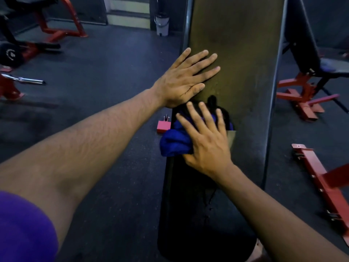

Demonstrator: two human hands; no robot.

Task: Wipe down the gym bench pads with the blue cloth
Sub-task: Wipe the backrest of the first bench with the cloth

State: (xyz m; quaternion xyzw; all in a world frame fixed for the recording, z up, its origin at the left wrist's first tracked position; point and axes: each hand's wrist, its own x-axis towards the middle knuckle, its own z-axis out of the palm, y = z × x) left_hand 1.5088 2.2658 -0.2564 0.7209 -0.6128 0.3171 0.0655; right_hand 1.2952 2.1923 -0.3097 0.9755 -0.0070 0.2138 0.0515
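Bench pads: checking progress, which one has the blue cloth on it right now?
The lower black seat pad: the right hand presses the blue cloth there, while the left hand lies flat on the upright back pad.

One head-worn view looks forward and down, close over the bench pad [236, 53]. It faces along the pad's length towards the far gym floor [105, 59] beyond.

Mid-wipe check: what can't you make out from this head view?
- Blue cloth: mostly under the right hand.
- Seat pad: too dark to judge wiped or dirty.
- Back pad: top cut off by the frame edge.
- Pad beneath the left hand: covered.
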